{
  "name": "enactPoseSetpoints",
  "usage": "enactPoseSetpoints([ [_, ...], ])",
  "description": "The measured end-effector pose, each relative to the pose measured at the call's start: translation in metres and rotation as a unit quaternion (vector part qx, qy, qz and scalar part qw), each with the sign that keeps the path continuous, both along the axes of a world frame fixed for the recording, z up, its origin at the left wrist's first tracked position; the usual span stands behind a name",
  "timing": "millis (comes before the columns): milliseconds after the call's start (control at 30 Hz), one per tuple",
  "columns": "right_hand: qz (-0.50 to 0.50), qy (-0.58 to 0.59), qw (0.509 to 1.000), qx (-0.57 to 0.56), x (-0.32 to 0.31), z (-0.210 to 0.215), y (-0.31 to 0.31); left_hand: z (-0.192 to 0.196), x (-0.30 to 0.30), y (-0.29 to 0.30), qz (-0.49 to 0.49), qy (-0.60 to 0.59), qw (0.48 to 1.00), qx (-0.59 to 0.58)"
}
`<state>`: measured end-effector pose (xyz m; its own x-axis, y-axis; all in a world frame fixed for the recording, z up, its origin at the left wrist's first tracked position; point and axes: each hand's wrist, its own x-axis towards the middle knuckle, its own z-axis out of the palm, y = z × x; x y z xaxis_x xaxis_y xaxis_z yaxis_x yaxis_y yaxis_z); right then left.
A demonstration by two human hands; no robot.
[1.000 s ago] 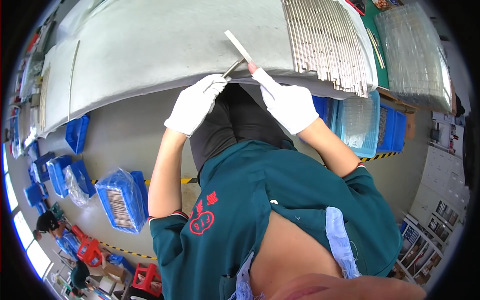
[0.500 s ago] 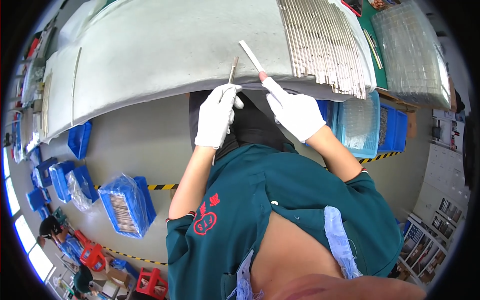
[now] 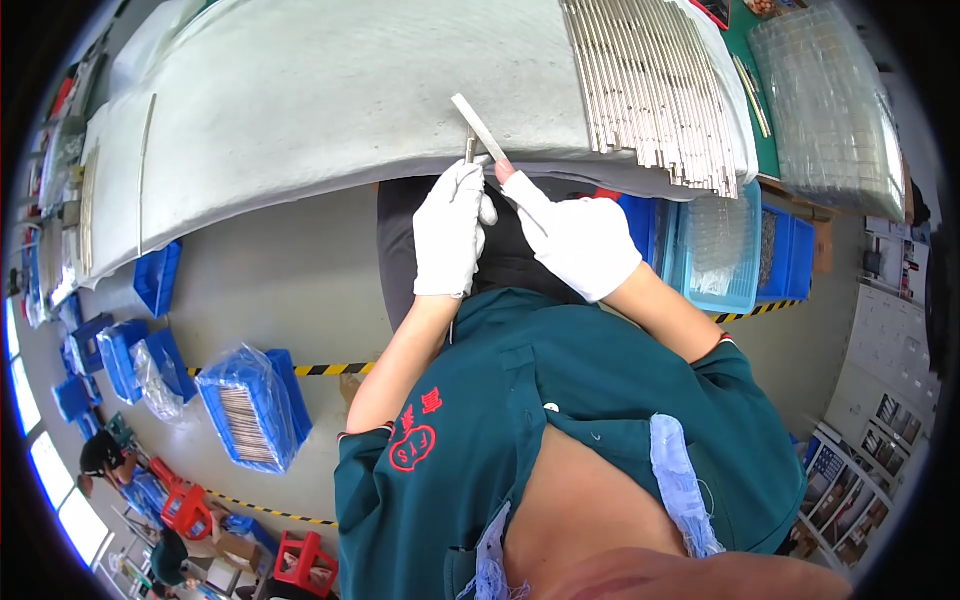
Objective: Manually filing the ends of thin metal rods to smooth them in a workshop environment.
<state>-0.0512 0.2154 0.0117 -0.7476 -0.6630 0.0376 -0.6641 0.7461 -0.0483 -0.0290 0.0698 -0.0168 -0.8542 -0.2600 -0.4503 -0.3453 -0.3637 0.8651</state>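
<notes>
My left hand (image 3: 447, 235), in a white glove, is closed around a slim metal rod (image 3: 470, 148). The rod's tip sticks out past the fingers toward the cloth-covered table. My right hand (image 3: 582, 240), gloved with one bare fingertip showing, grips a flat whitish strip (image 3: 476, 125). That strip slants up to the left and crosses at the rod's tip; whether they touch I cannot tell. Right of both hands, a row of similar metal rods (image 3: 650, 90) lies side by side on the white cloth (image 3: 330, 90).
More thin rods (image 3: 147, 170) lie at the table's left end. Stacked clear plastic trays (image 3: 825, 110) stand at the right. Below are a light-blue basket (image 3: 740, 250) and blue bins (image 3: 790, 260). On the floor at left sits a plastic-lined blue crate (image 3: 255, 410) of rods. People work farther off.
My right hand has moved left and slightly down, bringing the whitish strip from beside the rod to across its tip. My left hand has shifted slightly right and keeps its hold.
</notes>
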Motion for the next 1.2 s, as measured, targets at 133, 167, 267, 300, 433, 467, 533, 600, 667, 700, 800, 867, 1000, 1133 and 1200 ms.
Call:
enactPoseSetpoints([
  [133,0.011,0.041,0.995,-0.091,-0.011,-0.011,-0.011,0.000,0.001,0.003,0.006,0.027,0.999,-0.035],
  [167,0.009,0.042,0.994,-0.096,-0.010,-0.011,-0.012,0.000,0.001,0.004,0.006,0.025,0.999,-0.035],
  [267,0.006,0.030,0.999,-0.022,-0.002,-0.001,-0.006,0.004,0.000,0.005,0.021,-0.013,1.000,0.018],
  [300,0.012,0.031,0.999,-0.027,0.002,-0.002,0.000,0.004,0.001,0.005,0.022,-0.014,0.999,0.019],
  [433,0.017,0.052,0.991,-0.126,-0.015,-0.015,-0.011,0.001,0.001,0.006,0.022,0.012,1.000,0.004],
  [467,0.016,0.051,0.991,-0.126,-0.014,-0.015,-0.011,0.001,0.001,0.007,0.026,0.030,0.999,-0.002],
  [533,0.012,0.046,0.991,-0.128,-0.014,-0.017,-0.014,0.002,0.001,0.006,0.021,0.012,1.000,0.010],
  [600,0.011,0.005,1.000,-0.009,0.000,-0.002,-0.004,0.000,0.001,0.006,0.022,0.007,1.000,0.016],
  [667,0.020,0.018,1.000,-0.004,0.000,-0.006,-0.002,0.001,0.000,0.005,0.023,0.009,1.000,0.010],
  [700,0.013,0.017,0.998,-0.060,-0.004,-0.009,-0.004,0.004,0.001,0.006,0.019,0.010,1.000,0.005],
  [800,0.006,0.049,0.990,-0.131,-0.018,-0.019,-0.013,0.002,0.001,0.007,0.015,0.013,1.000,0.023],
  [867,0.018,0.032,0.984,-0.174,-0.022,-0.016,-0.015,0.000,0.000,0.005,0.018,0.026,0.999,0.041],
  [1000,-0.002,0.039,0.996,-0.077,-0.003,-0.012,-0.005,0.003,0.000,0.004,0.006,0.001,0.999,0.035],
  [1133,0.014,0.027,0.995,-0.096,-0.013,-0.014,-0.016,0.000,0.000,0.005,0.016,0.027,0.999,0.020],
  [1200,0.013,-0.007,0.992,-0.128,-0.024,-0.008,-0.022,-0.005,-0.001,0.006,0.020,0.031,0.999,0.030],
])
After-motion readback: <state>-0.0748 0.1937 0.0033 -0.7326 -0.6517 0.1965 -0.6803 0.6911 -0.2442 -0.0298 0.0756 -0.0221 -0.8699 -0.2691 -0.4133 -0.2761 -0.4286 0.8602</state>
